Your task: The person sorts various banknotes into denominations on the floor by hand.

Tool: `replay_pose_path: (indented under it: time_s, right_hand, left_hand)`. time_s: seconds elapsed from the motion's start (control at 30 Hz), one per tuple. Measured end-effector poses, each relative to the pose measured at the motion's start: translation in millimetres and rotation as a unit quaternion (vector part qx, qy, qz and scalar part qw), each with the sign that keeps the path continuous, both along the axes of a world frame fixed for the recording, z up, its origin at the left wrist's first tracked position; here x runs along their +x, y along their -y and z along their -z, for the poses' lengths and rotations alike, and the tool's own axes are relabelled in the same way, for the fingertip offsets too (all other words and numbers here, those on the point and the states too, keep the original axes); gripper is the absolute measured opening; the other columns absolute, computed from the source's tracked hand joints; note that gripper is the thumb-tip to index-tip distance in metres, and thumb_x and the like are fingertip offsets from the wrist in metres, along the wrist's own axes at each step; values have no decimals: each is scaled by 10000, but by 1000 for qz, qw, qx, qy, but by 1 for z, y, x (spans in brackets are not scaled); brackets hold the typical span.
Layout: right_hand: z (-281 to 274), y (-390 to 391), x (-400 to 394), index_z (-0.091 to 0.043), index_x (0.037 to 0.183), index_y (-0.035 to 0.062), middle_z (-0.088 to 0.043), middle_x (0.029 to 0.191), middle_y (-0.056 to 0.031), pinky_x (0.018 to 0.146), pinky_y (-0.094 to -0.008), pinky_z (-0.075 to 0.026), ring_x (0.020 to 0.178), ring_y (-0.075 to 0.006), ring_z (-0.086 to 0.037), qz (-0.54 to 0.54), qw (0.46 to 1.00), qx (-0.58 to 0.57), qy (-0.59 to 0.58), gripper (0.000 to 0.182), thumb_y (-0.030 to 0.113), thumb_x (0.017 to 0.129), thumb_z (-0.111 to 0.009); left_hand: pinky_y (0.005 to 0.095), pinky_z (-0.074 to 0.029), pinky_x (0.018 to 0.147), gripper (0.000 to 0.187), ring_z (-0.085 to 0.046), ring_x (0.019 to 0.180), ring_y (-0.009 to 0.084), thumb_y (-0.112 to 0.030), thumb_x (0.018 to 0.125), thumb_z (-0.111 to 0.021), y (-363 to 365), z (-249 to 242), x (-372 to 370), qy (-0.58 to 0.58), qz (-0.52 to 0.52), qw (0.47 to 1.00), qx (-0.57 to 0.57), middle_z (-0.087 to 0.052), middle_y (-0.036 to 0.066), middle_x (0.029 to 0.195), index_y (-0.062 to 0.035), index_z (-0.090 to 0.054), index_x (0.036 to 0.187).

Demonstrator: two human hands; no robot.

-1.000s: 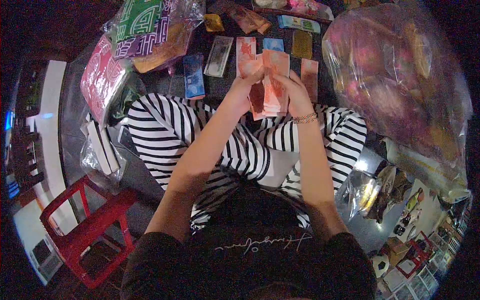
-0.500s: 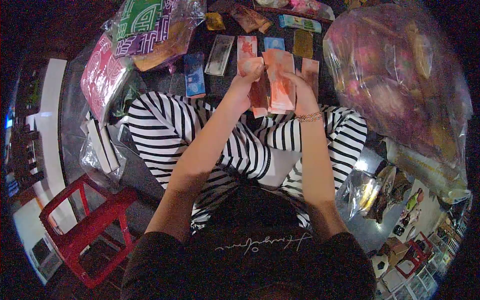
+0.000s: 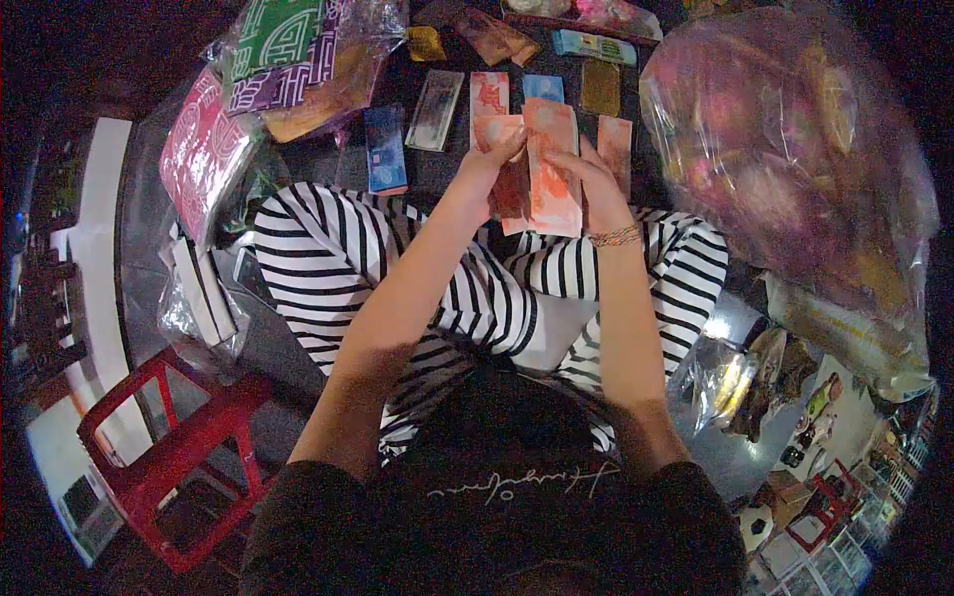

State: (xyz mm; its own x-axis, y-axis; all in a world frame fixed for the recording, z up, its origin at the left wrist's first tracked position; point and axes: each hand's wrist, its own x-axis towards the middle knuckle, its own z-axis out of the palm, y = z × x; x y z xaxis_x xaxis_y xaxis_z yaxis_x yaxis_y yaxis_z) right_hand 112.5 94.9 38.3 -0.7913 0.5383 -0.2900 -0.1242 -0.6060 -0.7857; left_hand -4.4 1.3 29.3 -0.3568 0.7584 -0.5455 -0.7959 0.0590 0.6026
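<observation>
My left hand (image 3: 483, 177) is closed on a stack of orange banknotes (image 3: 512, 189), its thumb lying across their upper part. Just right of it, my right hand (image 3: 598, 189) grips a second stack of orange banknotes (image 3: 554, 169), which overlaps the first. Both stacks are upright above my crossed legs in striped trousers (image 3: 477, 288). Beyond my hands, a red note bundle (image 3: 490, 92) and a blue one (image 3: 544, 88) lie on the dark surface. An orange bundle (image 3: 615, 139) is beside my right hand. Farther left are a blue bundle (image 3: 386, 149) and a grey bundle (image 3: 435, 111).
A gold bundle (image 3: 601, 87) and a light blue packet (image 3: 594, 47) lie at the back. A big plastic bag (image 3: 755, 149) fills the right side. Patterned bags (image 3: 298, 60) stand at the left, above a red plastic stool (image 3: 179, 447).
The right-hand stack has shifted slightly left and its notes look more evenly lined up. The right fingers have moved further over its face.
</observation>
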Motion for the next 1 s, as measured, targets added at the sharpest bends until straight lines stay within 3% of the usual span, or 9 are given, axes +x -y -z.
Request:
replay_pose_path:
  time_s: [0.2,0.37,0.43,0.5,0.6,0.77,0.93,1.0]
  right_hand:
    - [-7,1,2,-487,1130,24,-573,1032,-53,813,-254,-437,922,-140,-559,-2,999,37,12,392,58,754,-594]
    - [1,-6,6,-500,1117,26,-572,1039,-52,821,-263,-432,939,-140,-552,2,999,12,38,381,50,750,-599]
    - [5,-4,8,-502,1112,26,-571,1042,-52,826,-267,-428,946,-139,-549,10,999,4,32,376,53,750,-601]
    - [6,0,9,-485,1131,0,-553,1075,-63,864,-258,-404,994,-136,-523,-15,996,77,46,358,24,777,-533]
    - [7,-3,12,-481,1134,-3,-550,1078,-63,872,-257,-398,1001,-139,-520,-16,999,32,35,364,23,775,-534]
    - [-9,0,14,-494,1106,4,-559,1048,-53,848,-251,-408,970,-129,-530,-14,999,32,41,351,24,762,-557]
    - [0,-8,18,-515,1061,18,-572,1012,-45,806,-239,-426,921,-111,-544,23,1000,7,12,311,26,756,-576]
    - [-9,-4,16,-520,1049,21,-570,1002,-47,794,-235,-427,907,-115,-546,-17,998,39,46,295,27,758,-572]
  left_hand:
    - [367,-513,720,365,-603,872,210,-279,801,-607,-1,10,0,-43,8,997,56,-599,68,987,-85,-496,1090]
    - [349,-501,737,394,-592,871,182,-201,784,-640,-1,12,-1,7,1,999,40,-588,61,973,-62,-465,1107]
    - [350,-493,749,410,-583,887,181,-186,784,-639,-3,26,-2,-23,-4,998,59,-582,61,991,-62,-446,1124]
    - [351,-485,760,428,-575,903,179,-171,785,-638,-4,27,-2,-53,-10,995,79,-576,60,1010,-63,-427,1141]
    - [348,-473,777,469,-563,921,173,-143,779,-643,-4,23,-2,-33,-10,996,81,-567,61,1027,-64,-394,1169]
    - [309,-464,725,388,-567,881,150,-142,752,-676,-1,4,0,-24,3,999,31,-581,38,966,-64,-485,1081]
    - [281,-442,733,348,-558,858,135,-146,741,-689,-6,27,-1,-35,-20,999,29,-584,22,922,-65,-515,1032]
    - [275,-436,742,351,-553,853,130,-144,739,-692,-7,23,0,-49,-23,998,44,-582,20,914,-69,-514,1031]
